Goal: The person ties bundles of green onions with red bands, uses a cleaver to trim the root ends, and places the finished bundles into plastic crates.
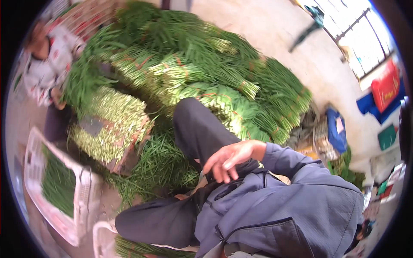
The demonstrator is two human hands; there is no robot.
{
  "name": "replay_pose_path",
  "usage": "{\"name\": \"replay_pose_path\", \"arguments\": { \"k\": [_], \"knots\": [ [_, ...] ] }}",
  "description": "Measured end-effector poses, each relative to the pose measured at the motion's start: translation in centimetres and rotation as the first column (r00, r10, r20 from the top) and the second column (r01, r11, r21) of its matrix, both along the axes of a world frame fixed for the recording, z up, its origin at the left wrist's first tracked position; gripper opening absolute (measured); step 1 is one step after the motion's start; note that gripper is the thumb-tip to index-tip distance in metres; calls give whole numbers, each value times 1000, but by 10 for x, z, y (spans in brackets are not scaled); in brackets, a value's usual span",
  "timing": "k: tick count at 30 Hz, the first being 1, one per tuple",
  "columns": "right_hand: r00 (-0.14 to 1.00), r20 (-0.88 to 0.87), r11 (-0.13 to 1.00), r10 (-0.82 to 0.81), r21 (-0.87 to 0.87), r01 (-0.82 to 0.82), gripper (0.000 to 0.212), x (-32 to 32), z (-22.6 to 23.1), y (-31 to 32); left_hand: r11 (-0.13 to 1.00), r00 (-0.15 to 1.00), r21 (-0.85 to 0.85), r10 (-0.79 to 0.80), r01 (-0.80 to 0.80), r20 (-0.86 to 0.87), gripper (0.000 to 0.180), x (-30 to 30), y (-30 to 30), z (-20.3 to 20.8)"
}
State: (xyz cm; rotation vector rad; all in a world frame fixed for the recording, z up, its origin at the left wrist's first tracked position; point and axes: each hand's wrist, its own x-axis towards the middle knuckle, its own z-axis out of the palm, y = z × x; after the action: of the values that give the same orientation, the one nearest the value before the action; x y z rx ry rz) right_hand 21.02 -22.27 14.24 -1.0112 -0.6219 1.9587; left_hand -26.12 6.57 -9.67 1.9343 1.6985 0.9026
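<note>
My right hand (228,161) hangs over my lap, its fingers loosely bent and apart, with nothing seen in them. It is nearest my dark trousers (202,129) and the front of my grey jacket (279,215). Beyond my raised knee lies a large heap of bundled long green stalks (223,64) with pale cut ends, tied with red bands. Loose green stalks (163,161) lie on the floor between my legs and a block (135,152) covered in pale cut pieces (116,105). My left hand cannot be made out.
A pale plastic crate (79,189) with green stalks stands at the left; another crate (98,241) is by my lower knee. A person (45,71) in a patterned top sits at upper left beside the heap. A blue bag (335,129) and red package (384,86) are at the right.
</note>
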Motion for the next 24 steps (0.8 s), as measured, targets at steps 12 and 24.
{"name": "replay_pose_path", "arguments": {
  "k": [12,24],
  "knots": [
    [290,791,529,-538,50,847,26,210,-82,-167,918,923,-95,-379,384,72,44,162,-72,66],
    [-410,882,889,-232,363,277,45,433,-107,43,887,948,-349,-316,302,18,36,245,-161,60]
  ]
}}
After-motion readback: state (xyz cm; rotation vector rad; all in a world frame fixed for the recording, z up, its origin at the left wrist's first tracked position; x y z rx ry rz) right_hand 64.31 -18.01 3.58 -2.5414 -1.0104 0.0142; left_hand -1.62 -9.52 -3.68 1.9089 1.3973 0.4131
